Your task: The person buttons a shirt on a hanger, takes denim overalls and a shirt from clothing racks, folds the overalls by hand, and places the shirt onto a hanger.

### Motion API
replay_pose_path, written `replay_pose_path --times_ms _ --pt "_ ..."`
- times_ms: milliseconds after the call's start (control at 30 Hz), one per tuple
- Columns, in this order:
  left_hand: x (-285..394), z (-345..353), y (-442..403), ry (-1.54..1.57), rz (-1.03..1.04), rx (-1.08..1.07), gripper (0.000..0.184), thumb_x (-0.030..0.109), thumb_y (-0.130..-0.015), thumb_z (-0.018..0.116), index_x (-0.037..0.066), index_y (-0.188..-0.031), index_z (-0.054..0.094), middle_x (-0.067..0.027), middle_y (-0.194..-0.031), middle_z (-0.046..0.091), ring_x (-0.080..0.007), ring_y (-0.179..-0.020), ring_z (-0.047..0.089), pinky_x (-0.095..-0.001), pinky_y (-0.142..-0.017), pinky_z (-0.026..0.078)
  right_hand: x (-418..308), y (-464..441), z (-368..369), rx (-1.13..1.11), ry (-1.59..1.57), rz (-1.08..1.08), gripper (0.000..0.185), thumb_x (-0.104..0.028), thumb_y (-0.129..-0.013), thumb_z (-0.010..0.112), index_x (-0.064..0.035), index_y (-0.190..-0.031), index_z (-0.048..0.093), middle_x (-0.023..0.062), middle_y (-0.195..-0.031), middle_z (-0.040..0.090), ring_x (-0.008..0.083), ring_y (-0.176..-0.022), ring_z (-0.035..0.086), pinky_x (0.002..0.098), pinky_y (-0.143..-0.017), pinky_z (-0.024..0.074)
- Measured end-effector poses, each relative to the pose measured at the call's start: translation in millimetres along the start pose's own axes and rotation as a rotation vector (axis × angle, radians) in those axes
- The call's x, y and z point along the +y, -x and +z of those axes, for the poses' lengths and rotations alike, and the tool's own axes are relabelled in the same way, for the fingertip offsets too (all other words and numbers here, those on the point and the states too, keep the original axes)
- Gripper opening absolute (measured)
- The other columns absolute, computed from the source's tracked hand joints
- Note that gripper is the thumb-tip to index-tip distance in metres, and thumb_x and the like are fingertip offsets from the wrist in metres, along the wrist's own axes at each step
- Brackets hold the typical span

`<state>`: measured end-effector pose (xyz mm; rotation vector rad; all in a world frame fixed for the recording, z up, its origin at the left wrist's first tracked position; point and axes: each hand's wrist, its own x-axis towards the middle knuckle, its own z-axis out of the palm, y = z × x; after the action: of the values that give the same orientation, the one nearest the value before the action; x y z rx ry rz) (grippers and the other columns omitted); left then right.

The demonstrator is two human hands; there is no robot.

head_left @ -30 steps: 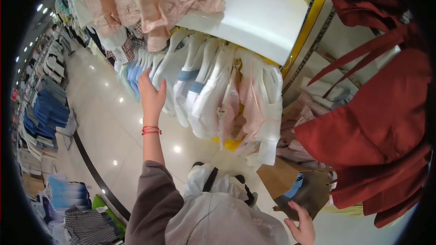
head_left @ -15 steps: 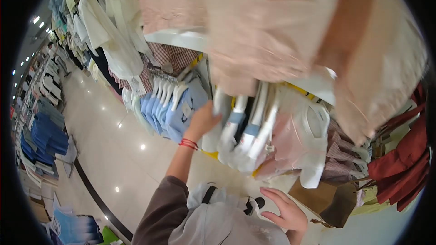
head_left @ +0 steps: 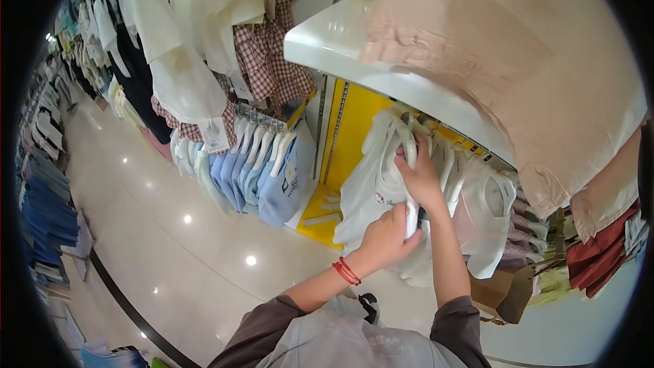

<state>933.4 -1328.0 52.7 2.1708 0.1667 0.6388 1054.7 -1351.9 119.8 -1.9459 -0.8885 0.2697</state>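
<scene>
At the hanging row under the white shelf, my left hand [head_left: 387, 237], with a red cord on its wrist, is closed round the lower end of a white hanger. Higher up, my right hand [head_left: 419, 172] grips the same white hanger [head_left: 409, 146] near its hook. A white shirt [head_left: 368, 178] with a small print on the chest hangs just left of both hands. To their right, a pale pink and white garment [head_left: 485, 212] hangs among others. My fingertips are partly hidden behind the hanger and cloth.
Blue tops [head_left: 276, 187] hang left of the yellow panel [head_left: 349, 126]. Large peach garments [head_left: 477, 61] drape over the white shelf [head_left: 327, 39]. A brown paper bag [head_left: 503, 293] is at lower right, near dark red clothing [head_left: 603, 252]. Tiled floor [head_left: 204, 238] stretches leftward.
The view has shifted along the rack. My left hand has moved right to the white garments, and my right hand has risen from low down. Both have closed on a hanger.
</scene>
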Motion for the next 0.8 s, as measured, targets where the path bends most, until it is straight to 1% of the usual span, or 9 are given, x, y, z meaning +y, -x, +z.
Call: replay_pose_path --times_ms 67,167,233,333,433,467,567,600,800 --pt "-5 -23 3 -0.052 0.071 -0.056 0.06 0.034 -0.075 0.062 -0.003 -0.115 0.038 -0.0202 -0.108 0.048 -0.0343 -0.095 0.049 -0.0434 -0.079 0.041 -6 5 -3 -0.001 0.085 -0.003 0.05 -0.016 -0.082 0.055 0.0031 -0.124 0.037 0.0183 -0.111 0.053 0.0271 -0.103 0.051 0.0306 -0.09 0.0372" --pt "-37 -61 -1 -0.234 0.108 0.356 0.068 0.036 -0.074 0.064 -0.003 -0.121 0.035 -0.0205 -0.113 0.045 -0.0346 -0.102 0.043 -0.0474 -0.089 0.034 11 28 -15 -0.054 0.239 -0.271 0.04 -0.016 -0.082 0.057 -0.0003 -0.117 0.047 0.014 -0.091 0.061 0.0252 -0.08 0.059 0.0304 -0.075 0.0444" --pt "-53 -89 -5 -0.369 0.048 0.466 0.075 0.035 -0.071 0.068 0.0 -0.126 0.031 -0.0169 -0.119 0.042 -0.0319 -0.108 0.04 -0.0493 -0.094 0.029 -17 50 -20 -0.113 0.232 -0.121 0.035 -0.017 -0.081 0.059 -0.0021 -0.111 0.052 0.012 -0.087 0.062 0.0231 -0.077 0.058 0.0291 -0.073 0.0446" --pt "-63 -114 0 -0.493 0.143 0.307 0.066 0.032 -0.071 0.068 0.003 -0.123 0.04 -0.0127 -0.112 0.047 -0.0325 -0.104 0.043 -0.0474 -0.095 0.029 -36 70 -31 -0.178 0.173 -0.069 0.031 -0.019 -0.079 0.063 -0.0042 -0.106 0.057 0.0096 -0.084 0.063 0.02 -0.075 0.059 0.0277 -0.071 0.0449" --pt "-67 -120 9 -0.478 0.261 0.107 0.048 0.029 -0.073 0.065 0.007 -0.113 0.051 -0.009 -0.1 0.051 -0.0319 -0.098 0.046 -0.0446 -0.091 0.033 -40 79 -38 -0.231 0.104 -0.081 0.027 -0.019 -0.078 0.065 -0.0042 -0.1 0.06 0.0091 -0.084 0.063 0.0177 -0.075 0.059 0.0275 -0.069 0.0451" --pt "-64 -122 10 -0.375 0.26 0.065 0.035 0.027 -0.074 0.063 0.007 -0.102 0.057 -0.0092 -0.087 0.054 -0.0304 -0.087 0.051 -0.0399 -0.079 0.04 -40 81 -39 -0.252 0.08 -0.081 0.026 -0.018 -0.077 0.066 -0.0039 -0.098 0.061 0.0092 -0.084 0.063 0.017 -0.075 0.059 0.0276 -0.069 0.0451" --pt "-63 -123 24 -0.254 0.285 -0.073 0.032 0.026 -0.075 0.062 0.006 -0.099 0.055 -0.0104 -0.082 0.055 -0.029 -0.078 0.054 -0.0379 -0.067 0.042 -25 88 -40 -0.261 0.073 -0.138 0.024 -0.017 -0.076 0.067 -0.0024 -0.095 0.062 0.0091 -0.085 0.064 0.017 -0.075 0.059 0.028 -0.068 0.0453" --pt "-60 -123 28 -0.238 0.331 -0.016 0.021 0.024 -0.076 0.062 0.007 -0.087 0.056 -0.0084 -0.075 0.057 -0.0239 -0.066 0.057 -0.0333 -0.057 0.046 -26 90 -41 -0.301 0.09 -0.135 0.025 -0.017 -0.076 0.067 -0.0019 -0.095 0.062 0.0092 -0.085 0.064 0.0172 -0.075 0.059 0.0281 -0.068 0.0453" --pt "-90 -120 64 -0.366 0.114 0.007 0.017 0.02 -0.077 0.061 0.007 -0.071 0.052 -0.009 -0.057 0.053 -0.0255 -0.053 0.055 -0.0347 -0.047 0.043 -15 108 -45 -0.305 0.09 -0.081 0.027 -0.021 -0.077 0.065 0.0 -0.093 0.063 0.0072 -0.077 0.063 0.0151 -0.074 0.059 0.0268 -0.067 0.0446"
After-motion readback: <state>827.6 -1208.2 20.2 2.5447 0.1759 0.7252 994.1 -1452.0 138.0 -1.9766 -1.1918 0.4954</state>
